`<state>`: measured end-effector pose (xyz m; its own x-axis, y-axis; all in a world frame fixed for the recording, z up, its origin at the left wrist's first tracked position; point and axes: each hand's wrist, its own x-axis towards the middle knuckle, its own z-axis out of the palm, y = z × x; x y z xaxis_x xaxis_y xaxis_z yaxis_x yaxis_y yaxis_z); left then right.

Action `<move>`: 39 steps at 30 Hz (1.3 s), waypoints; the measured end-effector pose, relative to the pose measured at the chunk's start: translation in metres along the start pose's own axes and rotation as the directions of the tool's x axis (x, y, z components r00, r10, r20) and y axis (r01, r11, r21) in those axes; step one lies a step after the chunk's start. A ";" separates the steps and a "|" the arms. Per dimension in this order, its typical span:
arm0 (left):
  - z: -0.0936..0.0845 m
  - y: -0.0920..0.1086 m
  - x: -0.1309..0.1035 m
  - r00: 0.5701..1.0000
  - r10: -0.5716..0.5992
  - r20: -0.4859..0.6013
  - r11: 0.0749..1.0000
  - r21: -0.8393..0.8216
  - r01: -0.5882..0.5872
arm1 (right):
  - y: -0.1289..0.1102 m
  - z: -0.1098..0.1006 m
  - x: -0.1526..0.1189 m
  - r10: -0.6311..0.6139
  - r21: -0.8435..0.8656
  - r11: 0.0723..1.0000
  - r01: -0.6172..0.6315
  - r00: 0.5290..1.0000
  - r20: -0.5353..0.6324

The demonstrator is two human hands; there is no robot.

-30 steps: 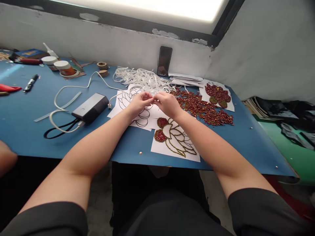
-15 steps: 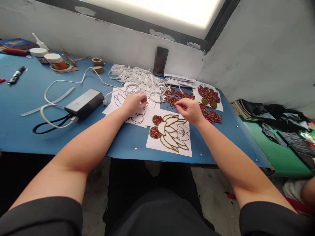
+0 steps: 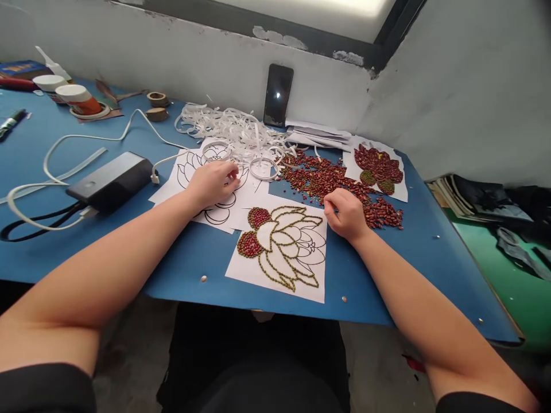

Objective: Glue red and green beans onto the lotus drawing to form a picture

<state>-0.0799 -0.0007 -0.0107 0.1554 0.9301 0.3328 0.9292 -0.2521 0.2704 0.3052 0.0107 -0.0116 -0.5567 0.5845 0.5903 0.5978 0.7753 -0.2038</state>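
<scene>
My left hand [image 3: 216, 183] rests over printed flower sheets [image 3: 170, 186], its fingers loosely curled with a gap to the thumb and nothing seen in them. At the right edge of a lotus drawing [image 3: 241, 272], my right hand [image 3: 345, 213] is closed, its fingertips turned down and hidden. Green beans line many of the lotus outlines, and red beans fill two round shapes with green borders. Beside my right hand spreads a pile of red and green beans [image 3: 316, 175]. Two white rings [image 3: 264, 168] lie near my left hand.
White paper strips [image 3: 232, 129] heap at the back by an upright phone [image 3: 278, 94]. A bean-covered flower picture [image 3: 379, 166] lies back right. A cabled power bank [image 3: 109, 180] and lidded jars [image 3: 76, 98] stand left. The blue table's front edge [image 3: 267, 312] is close to my body.
My right hand has drawn back from the bean pile towards the lotus sheet's edge, its fingers more folded. My left hand stays over the flower sheets. The camera view has shifted closer.
</scene>
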 end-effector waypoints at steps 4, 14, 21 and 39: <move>0.001 -0.001 0.000 0.999 0.022 -0.028 1.000 0.004 -0.022 | -0.006 -0.009 -0.008 -0.004 0.091 0.996 0.010 0.998 -0.061; -0.004 0.005 -0.004 0.994 0.106 -0.008 0.992 0.070 -0.105 | -0.013 -0.013 -0.018 -0.008 0.188 0.982 0.018 0.998 -0.055; -0.004 0.004 -0.005 0.993 0.117 -0.016 0.993 0.038 -0.116 | -0.007 -0.016 -0.022 0.083 0.170 0.982 -0.085 0.996 0.015; -0.011 0.006 -0.007 0.978 0.205 0.032 0.969 0.132 -0.207 | -0.011 -0.011 -0.019 -0.003 0.187 0.982 0.002 1.000 0.004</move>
<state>-0.0786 -0.0114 -0.0015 0.3530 0.8666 0.3526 0.9127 -0.4019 0.0742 0.3151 -0.0117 -0.0115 -0.5612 0.5829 0.5876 0.4782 0.8078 -0.3447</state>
